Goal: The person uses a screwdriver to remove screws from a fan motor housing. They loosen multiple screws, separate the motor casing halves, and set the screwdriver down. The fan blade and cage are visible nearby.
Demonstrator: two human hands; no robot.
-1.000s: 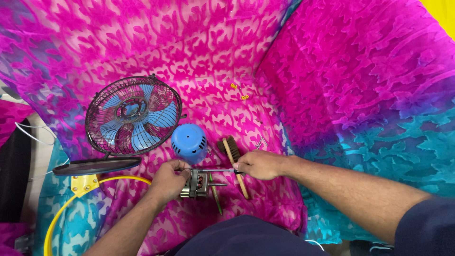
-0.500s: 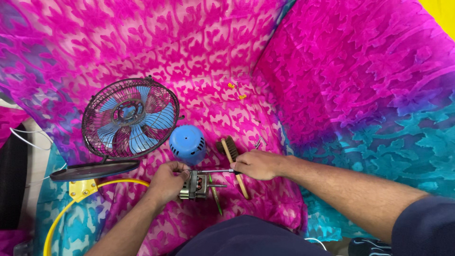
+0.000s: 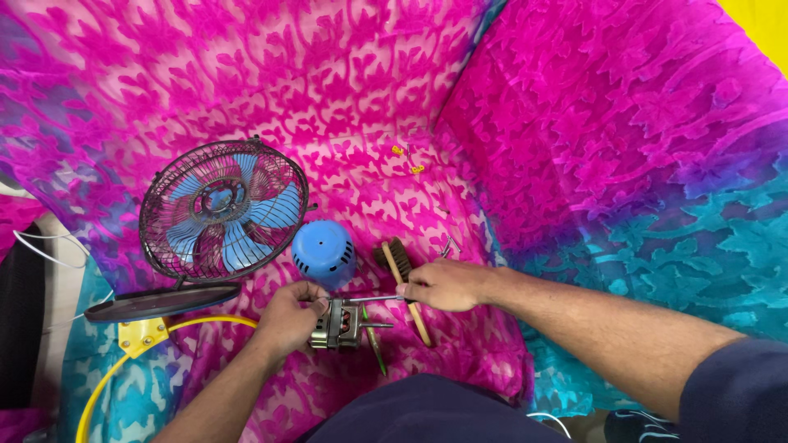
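Head view looks down on a pink and teal patterned cloth point(image 3: 574, 148) spread over everything. Biggest item is the small caged fan point(image 3: 222, 212) with blue blades, up and left of the fingers, standing on its dark base point(image 3: 162, 302). Just above the fingers sits the blue motor cover point(image 3: 325, 253), with a wooden brush point(image 3: 402, 275) lying right beside it. The fan motor point(image 3: 338, 323) rests on the cloth between both hands. Left hand point(image 3: 287, 316) curls closed around the motor's left side, pinning it. Right hand point(image 3: 443, 285) is shut on a screwdriver point(image 3: 373, 299), forearm coming in from the right, shaft lying almost flat and tip at the motor top. I'd say keep the driver square in the screw and the motor pinned firmly. Tiny yellow bits point(image 3: 408, 160) lie farther up.
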